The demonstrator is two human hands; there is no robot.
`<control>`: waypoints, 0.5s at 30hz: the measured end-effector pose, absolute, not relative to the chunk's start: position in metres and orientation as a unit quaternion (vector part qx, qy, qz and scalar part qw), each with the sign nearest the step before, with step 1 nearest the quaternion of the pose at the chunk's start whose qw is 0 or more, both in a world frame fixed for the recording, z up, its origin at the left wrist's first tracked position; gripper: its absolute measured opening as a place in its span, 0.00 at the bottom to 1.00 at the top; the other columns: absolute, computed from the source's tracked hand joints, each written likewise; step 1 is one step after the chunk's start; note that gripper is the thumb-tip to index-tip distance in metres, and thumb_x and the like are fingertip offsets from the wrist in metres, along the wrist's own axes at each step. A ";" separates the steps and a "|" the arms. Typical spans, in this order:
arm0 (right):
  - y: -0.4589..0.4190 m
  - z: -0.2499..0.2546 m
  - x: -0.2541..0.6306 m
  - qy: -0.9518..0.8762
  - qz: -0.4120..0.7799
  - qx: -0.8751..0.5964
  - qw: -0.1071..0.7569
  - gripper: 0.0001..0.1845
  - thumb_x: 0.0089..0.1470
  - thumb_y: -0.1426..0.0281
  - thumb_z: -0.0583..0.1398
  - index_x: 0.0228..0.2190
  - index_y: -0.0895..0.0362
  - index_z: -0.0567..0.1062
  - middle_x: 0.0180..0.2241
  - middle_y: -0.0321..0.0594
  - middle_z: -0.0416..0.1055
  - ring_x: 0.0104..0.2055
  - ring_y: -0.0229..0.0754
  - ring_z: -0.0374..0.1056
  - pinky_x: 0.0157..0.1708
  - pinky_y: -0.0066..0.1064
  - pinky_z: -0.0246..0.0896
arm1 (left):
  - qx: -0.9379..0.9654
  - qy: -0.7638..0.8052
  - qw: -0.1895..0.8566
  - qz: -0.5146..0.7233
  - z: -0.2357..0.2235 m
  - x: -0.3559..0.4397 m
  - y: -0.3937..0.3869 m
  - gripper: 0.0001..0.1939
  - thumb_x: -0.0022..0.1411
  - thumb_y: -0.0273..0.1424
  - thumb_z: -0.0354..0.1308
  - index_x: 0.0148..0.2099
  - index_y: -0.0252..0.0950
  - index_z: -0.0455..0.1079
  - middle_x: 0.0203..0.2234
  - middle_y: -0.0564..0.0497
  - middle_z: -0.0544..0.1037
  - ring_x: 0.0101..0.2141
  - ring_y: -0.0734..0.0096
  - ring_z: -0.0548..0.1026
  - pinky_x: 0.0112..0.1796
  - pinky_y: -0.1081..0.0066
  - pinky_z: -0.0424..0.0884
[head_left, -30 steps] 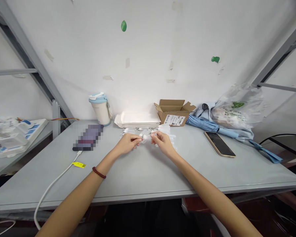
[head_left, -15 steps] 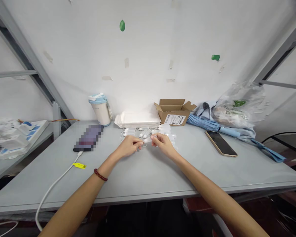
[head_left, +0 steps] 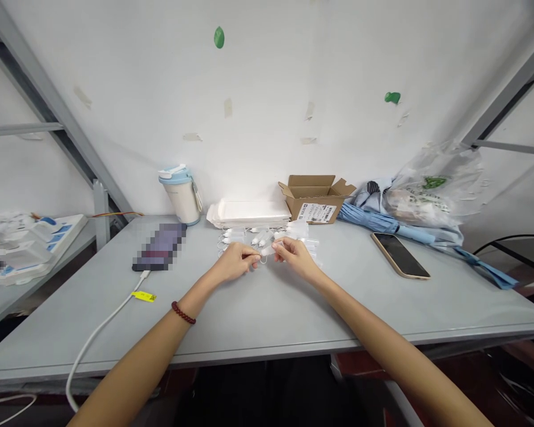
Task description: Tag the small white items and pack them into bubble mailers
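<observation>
My right hand (head_left: 296, 258) has thumb and fingers pinching a small, narrow, whitish plastic piece (head_left: 268, 251), which sits between my 2 hands, just in front of the pile. My left hand (head_left: 235, 261) meets it from the other side: thumb and forefinger are pressed together beside a thin white cord loop (head_left: 264, 260) that hangs at the piece's left end, but whether the cord lies between those fingertips is too small for me to tell. I take the step in hand to be fine 2-handed work at that looped end, the right hand steadying the body while the left deals with the cord; how far along it is, I cannot tell. As I judge it, the next move calls for a light, steady pinch on the right and small, precise fingertip work on the left, with the loop kept from snagging or slipping. Behind my fingers, on the grey flat-topped table (head_left: 258, 320), lies a loose pile of similar small white and clear plastic pieces (head_left: 261, 239), some showing loops of their own. Beyond the pile is a flat stack of white paper-like sheets or packets (head_left: 251, 212), and just right of it an open brown cardboard box (head_left: 297, 210) with a white label; I cannot see down to the bottom of it.
</observation>
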State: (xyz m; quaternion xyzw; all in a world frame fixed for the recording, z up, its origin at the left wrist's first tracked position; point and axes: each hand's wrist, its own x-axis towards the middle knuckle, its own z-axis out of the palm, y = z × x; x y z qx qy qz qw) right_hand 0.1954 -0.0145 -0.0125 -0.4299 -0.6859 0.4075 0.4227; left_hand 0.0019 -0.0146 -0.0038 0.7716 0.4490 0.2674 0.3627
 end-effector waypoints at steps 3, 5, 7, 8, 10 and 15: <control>-0.011 -0.011 0.197 -0.678 0.408 -0.430 0.435 0.19 0.51 0.53 0.56 0.28 0.57 0.71 0.19 0.34 0.68 0.22 0.36 0.61 0.26 0.29 0.57 | 0.757 0.449 0.380 0.285 -0.006 0.005 -0.013 0.13 0.55 0.36 0.53 0.28 0.32 0.74 0.21 0.50 0.75 0.19 0.76 0.66 0.23 0.75 0.64; -0.009 -0.011 0.199 -0.669 0.408 -0.426 0.453 0.21 0.51 0.51 0.56 0.26 0.57 0.70 0.19 0.34 0.68 0.22 0.36 0.61 0.26 0.29 0.56 | 0.746 0.449 0.391 0.298 -0.008 0.007 -0.012 0.14 0.54 0.37 0.55 0.34 0.32 0.75 0.23 0.50 0.75 0.20 0.74 0.68 0.23 0.74 0.66; -0.007 -0.011 0.201 -0.659 0.412 -0.421 0.468 0.22 0.51 0.50 0.56 0.24 0.57 0.70 0.19 0.35 0.68 0.23 0.35 0.61 0.26 0.28 0.56 | 0.741 0.450 0.395 0.304 -0.009 0.008 -0.012 0.17 0.52 0.37 0.58 0.40 0.32 0.75 0.24 0.51 0.75 0.22 0.73 0.69 0.24 0.73 0.67; -0.007 -0.011 0.201 -0.655 0.414 -0.420 0.472 0.23 0.51 0.50 0.56 0.23 0.57 0.69 0.19 0.35 0.68 0.23 0.35 0.61 0.26 0.28 0.56 | 0.741 0.450 0.394 0.304 -0.009 0.008 -0.011 0.18 0.51 0.38 0.58 0.43 0.33 0.74 0.25 0.51 0.75 0.22 0.73 0.69 0.25 0.73 0.67; -0.006 -0.010 0.202 -0.648 0.418 -0.423 0.475 0.23 0.51 0.49 0.56 0.22 0.57 0.69 0.20 0.35 0.68 0.23 0.35 0.60 0.26 0.28 0.55 | 0.742 0.452 0.391 0.304 -0.009 0.007 -0.011 0.20 0.51 0.39 0.58 0.44 0.33 0.74 0.26 0.51 0.75 0.22 0.73 0.70 0.25 0.73 0.67; -0.007 -0.009 0.202 -0.641 0.427 -0.426 0.475 0.24 0.50 0.49 0.56 0.21 0.57 0.68 0.19 0.35 0.67 0.22 0.35 0.60 0.25 0.28 0.54 | 0.734 0.454 0.393 0.319 -0.003 0.003 -0.011 0.17 0.54 0.41 0.56 0.38 0.32 0.73 0.25 0.50 0.75 0.22 0.73 0.69 0.25 0.73 0.66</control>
